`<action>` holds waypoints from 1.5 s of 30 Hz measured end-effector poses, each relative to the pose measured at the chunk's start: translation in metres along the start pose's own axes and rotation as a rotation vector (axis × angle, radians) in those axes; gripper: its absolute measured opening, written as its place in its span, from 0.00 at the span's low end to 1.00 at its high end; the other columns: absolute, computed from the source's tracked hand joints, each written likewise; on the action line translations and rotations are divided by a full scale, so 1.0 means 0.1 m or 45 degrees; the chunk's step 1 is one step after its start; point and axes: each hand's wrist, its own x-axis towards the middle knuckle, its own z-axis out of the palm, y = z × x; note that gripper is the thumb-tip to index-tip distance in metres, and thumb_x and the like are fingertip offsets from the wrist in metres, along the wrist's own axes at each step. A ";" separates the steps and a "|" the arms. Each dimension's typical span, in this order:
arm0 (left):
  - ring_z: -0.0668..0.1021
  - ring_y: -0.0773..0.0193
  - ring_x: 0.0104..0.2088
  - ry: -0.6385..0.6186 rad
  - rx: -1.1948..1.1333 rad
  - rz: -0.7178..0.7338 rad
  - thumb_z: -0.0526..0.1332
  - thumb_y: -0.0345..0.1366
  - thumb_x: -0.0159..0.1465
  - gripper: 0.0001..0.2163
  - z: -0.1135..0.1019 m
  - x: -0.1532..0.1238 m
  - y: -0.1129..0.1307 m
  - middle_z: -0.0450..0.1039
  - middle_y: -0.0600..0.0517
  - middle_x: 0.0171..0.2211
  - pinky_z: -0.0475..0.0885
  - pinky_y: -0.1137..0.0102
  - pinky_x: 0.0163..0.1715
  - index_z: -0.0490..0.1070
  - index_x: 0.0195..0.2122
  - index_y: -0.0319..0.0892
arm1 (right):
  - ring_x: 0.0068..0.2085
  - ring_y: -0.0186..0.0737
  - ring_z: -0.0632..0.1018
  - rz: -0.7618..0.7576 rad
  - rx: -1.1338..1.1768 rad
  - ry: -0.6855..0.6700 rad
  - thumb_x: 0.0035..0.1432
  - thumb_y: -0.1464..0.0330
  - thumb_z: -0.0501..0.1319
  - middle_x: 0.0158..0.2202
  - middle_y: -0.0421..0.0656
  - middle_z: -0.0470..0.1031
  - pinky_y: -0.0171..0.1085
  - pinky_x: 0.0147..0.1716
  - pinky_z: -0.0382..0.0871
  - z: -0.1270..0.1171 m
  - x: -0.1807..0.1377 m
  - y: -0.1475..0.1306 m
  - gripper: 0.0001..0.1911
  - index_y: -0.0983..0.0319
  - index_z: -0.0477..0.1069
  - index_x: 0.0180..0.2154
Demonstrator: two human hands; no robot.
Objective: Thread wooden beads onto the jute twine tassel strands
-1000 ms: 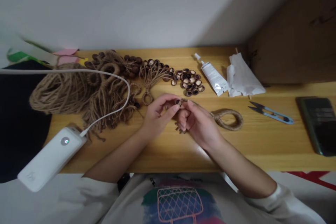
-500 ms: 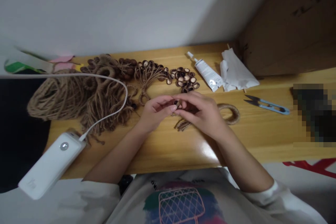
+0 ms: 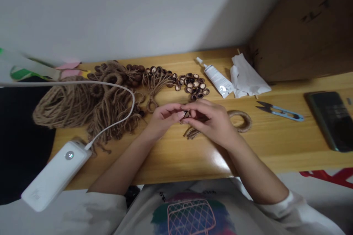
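Note:
My left hand [image 3: 164, 118] and my right hand [image 3: 212, 120] meet over the middle of the wooden table [image 3: 176, 154], fingertips pinched together on a small dark bead [image 3: 186, 114]. Jute cord [image 3: 191, 132] runs under my right hand; its frayed end lies on the table and a jute-wrapped ring [image 3: 242, 120] shows to the right of that hand. How the bead sits on the cord is hidden by my fingers. A pile of brown beads [image 3: 195, 86] lies just beyond my hands.
Bundles of jute twine [image 3: 66, 102] and beaded tassels [image 3: 157, 78] fill the back left. A white power bank [image 3: 53, 176] with its cable lies front left. A glue tube [image 3: 216, 79], crumpled white paper [image 3: 246, 79], thread snips [image 3: 280, 112] and a dark phone [image 3: 331, 119] lie to the right.
My right hand has rolled over so its back faces up and its fingertips meet the left hand's on the bead. The view shifted slightly.

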 end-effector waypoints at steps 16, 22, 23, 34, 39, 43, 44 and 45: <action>0.74 0.71 0.24 0.133 -0.305 -0.087 0.68 0.38 0.53 0.10 0.05 0.00 0.09 0.74 0.53 0.23 0.67 0.75 0.26 0.76 0.33 0.38 | 0.29 0.37 0.72 0.128 -0.153 0.212 0.55 0.70 0.65 0.25 0.38 0.72 0.36 0.33 0.66 -0.07 0.01 0.03 0.08 0.61 0.74 0.39; 0.72 0.71 0.23 0.169 -0.348 -0.070 0.67 0.35 0.52 0.07 0.07 0.01 0.10 0.72 0.53 0.20 0.65 0.75 0.24 0.76 0.29 0.37 | 0.28 0.35 0.71 0.233 -0.016 0.114 0.52 0.70 0.66 0.24 0.38 0.71 0.35 0.31 0.64 -0.05 0.04 0.08 0.08 0.63 0.75 0.37; 0.72 0.71 0.23 0.176 -0.347 -0.071 0.67 0.34 0.51 0.06 0.07 0.01 0.10 0.72 0.53 0.20 0.65 0.75 0.24 0.76 0.28 0.37 | 0.27 0.35 0.70 0.221 0.010 0.097 0.52 0.70 0.67 0.24 0.38 0.70 0.35 0.31 0.64 -0.05 0.04 0.08 0.08 0.63 0.76 0.37; 0.71 0.72 0.21 0.205 -0.307 -0.047 0.65 0.32 0.52 0.04 0.08 0.04 0.08 0.70 0.53 0.19 0.65 0.76 0.22 0.74 0.26 0.36 | 0.22 0.28 0.64 0.320 0.345 0.224 0.49 0.68 0.67 0.20 0.33 0.65 0.30 0.24 0.59 -0.11 0.05 0.02 0.11 0.65 0.75 0.35; 0.70 0.72 0.20 0.188 -0.256 -0.023 0.63 0.30 0.55 0.03 0.08 0.04 0.09 0.69 0.53 0.17 0.64 0.77 0.20 0.73 0.26 0.36 | 0.22 0.28 0.65 0.219 0.284 0.258 0.47 0.69 0.68 0.20 0.34 0.66 0.30 0.24 0.60 -0.16 0.01 -0.08 0.10 0.65 0.74 0.34; 0.71 0.72 0.20 0.167 -0.244 -0.019 0.63 0.30 0.56 0.03 0.09 0.03 0.08 0.70 0.53 0.18 0.65 0.77 0.21 0.73 0.25 0.36 | 0.22 0.28 0.65 0.164 0.458 0.065 0.47 0.70 0.69 0.21 0.34 0.66 0.30 0.23 0.60 -0.22 -0.06 -0.25 0.11 0.65 0.75 0.35; 0.71 0.73 0.20 0.164 -0.233 -0.012 0.62 0.29 0.56 0.03 0.09 0.03 0.08 0.69 0.54 0.18 0.65 0.77 0.21 0.73 0.26 0.36 | 0.22 0.28 0.65 0.164 0.425 0.100 0.47 0.70 0.69 0.20 0.34 0.65 0.30 0.23 0.60 -0.22 -0.08 -0.28 0.11 0.65 0.75 0.35; 0.70 0.73 0.19 0.167 -0.221 -0.009 0.62 0.29 0.57 0.03 0.10 0.03 0.08 0.69 0.54 0.18 0.65 0.78 0.20 0.72 0.26 0.36 | 0.22 0.28 0.64 0.174 0.405 0.129 0.47 0.70 0.69 0.20 0.33 0.65 0.30 0.23 0.60 -0.22 -0.11 -0.31 0.10 0.65 0.74 0.34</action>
